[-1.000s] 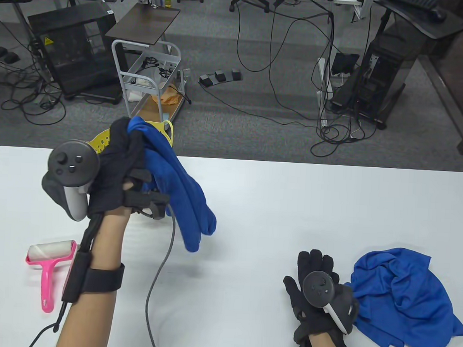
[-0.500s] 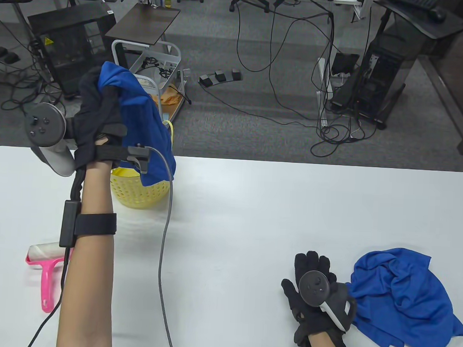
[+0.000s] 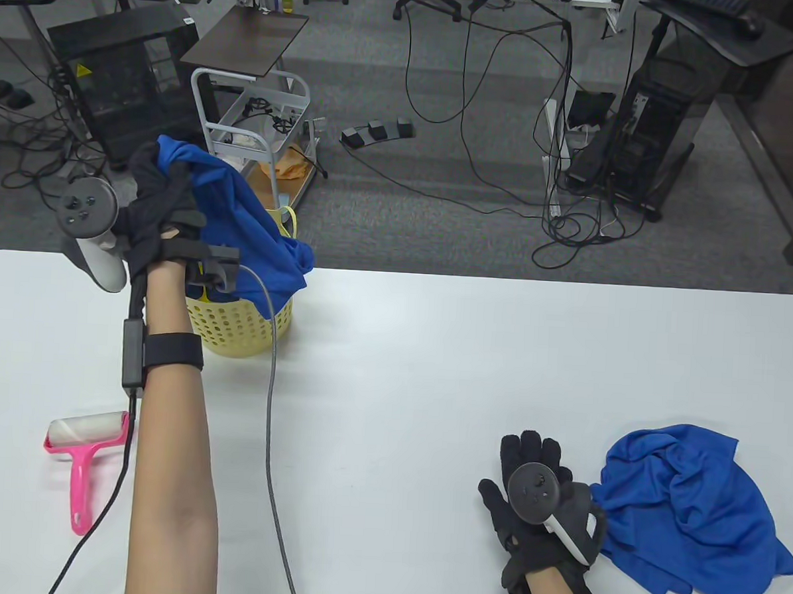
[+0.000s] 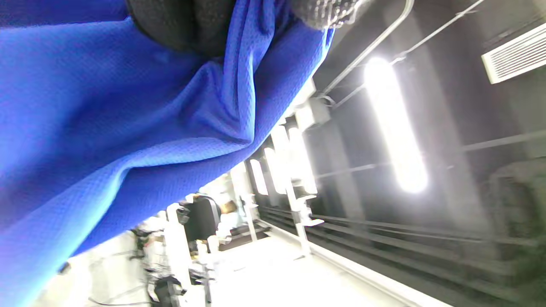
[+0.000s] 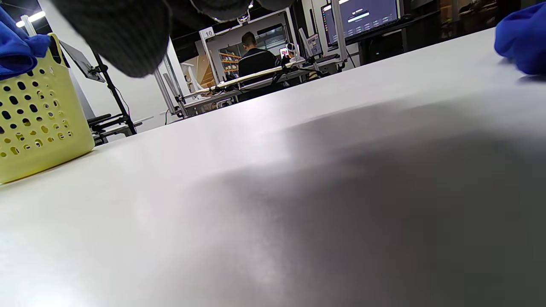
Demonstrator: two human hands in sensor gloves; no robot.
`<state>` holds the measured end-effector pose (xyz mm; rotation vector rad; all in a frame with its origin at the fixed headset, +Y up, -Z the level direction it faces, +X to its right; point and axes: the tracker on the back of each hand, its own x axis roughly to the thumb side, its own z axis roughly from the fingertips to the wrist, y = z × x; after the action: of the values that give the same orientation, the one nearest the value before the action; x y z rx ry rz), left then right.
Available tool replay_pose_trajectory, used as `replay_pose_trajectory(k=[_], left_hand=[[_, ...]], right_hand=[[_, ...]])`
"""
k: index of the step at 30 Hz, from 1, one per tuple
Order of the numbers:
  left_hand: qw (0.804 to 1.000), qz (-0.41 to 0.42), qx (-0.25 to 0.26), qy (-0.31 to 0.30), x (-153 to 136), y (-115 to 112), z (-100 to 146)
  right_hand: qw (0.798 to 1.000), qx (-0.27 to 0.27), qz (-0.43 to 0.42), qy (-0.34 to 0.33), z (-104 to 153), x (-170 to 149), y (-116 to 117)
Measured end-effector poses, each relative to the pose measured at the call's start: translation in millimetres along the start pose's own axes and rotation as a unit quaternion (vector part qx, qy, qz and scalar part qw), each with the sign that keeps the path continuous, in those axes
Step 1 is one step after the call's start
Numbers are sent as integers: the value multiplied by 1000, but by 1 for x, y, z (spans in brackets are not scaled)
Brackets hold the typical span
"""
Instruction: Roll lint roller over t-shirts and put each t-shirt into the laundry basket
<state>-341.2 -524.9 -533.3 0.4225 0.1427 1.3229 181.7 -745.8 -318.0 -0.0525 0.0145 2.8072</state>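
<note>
My left hand (image 3: pixel 153 194) grips a blue t-shirt (image 3: pixel 241 219) and holds it high over the yellow laundry basket (image 3: pixel 242 325) at the table's far left; the shirt's lower end hangs into the basket. In the left wrist view the blue t-shirt (image 4: pixel 106 128) fills the left side under my fingers (image 4: pixel 187 21). My right hand (image 3: pixel 532 496) lies flat and open on the table near the front right, beside a second crumpled blue t-shirt (image 3: pixel 684 511). A pink lint roller (image 3: pixel 86 457) lies at the front left. The basket (image 5: pixel 38 115) shows at the left in the right wrist view.
The white table (image 3: pixel 466 354) stretches between the basket and the second shirt. A grey cable (image 3: pixel 273 436) trails from my left wrist across the table. Beyond the far edge stand a wire cart (image 3: pixel 259 127), computer towers and floor cables.
My left hand carried the blue t-shirt up and away from the table's middle to above the basket, then lowered it so the cloth sinks into the basket. The right hand barely moved.
</note>
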Motion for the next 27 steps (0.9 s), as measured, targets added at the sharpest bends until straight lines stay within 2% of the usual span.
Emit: replay_pose_trajectory(k=[4,6,8,9,10,12,14,18,20,21,23,24,27], left_hand=[[993,-86,-8,87,-29,-3,-5],[971,-175,-41,159,-40,-6,-6],[940,-254,-92,209,-46,-9,-5],[931,-287,-98,202,-45,-10,-3],[930,-303,-88,186,-44,-10,-2],[936,-319,-68,130,-35,-11,3],[939,-319,-70,104,-28,-12,10],[939,-337,-73,9,-6,-20,46],[934,-343,-82,-62,2,-26,73],[931,-338,-83,-111,5,-30,95],[925,-339,-77,-154,5,-35,131],[919,-345,-82,-174,3,-38,153],[906,-368,-97,-184,-9,-45,205]], right_hand=[[1000,3,0,4,0,-1,1],[1000,4,0,7,0,-1,0],[1000,3,0,8,0,-1,0],[1000,1,1,9,0,-2,0],[1000,1,3,9,0,-1,0],[1000,-2,4,8,1,-1,-1],[1000,-5,3,5,2,0,-3],[1000,-15,1,-2,3,2,-6],[1000,-21,0,-8,4,4,-7],[1000,-23,0,-11,5,5,-8],[999,-30,-1,-18,6,7,-9],[999,-32,-1,-21,7,8,-9],[999,-35,2,-29,7,12,-8]])
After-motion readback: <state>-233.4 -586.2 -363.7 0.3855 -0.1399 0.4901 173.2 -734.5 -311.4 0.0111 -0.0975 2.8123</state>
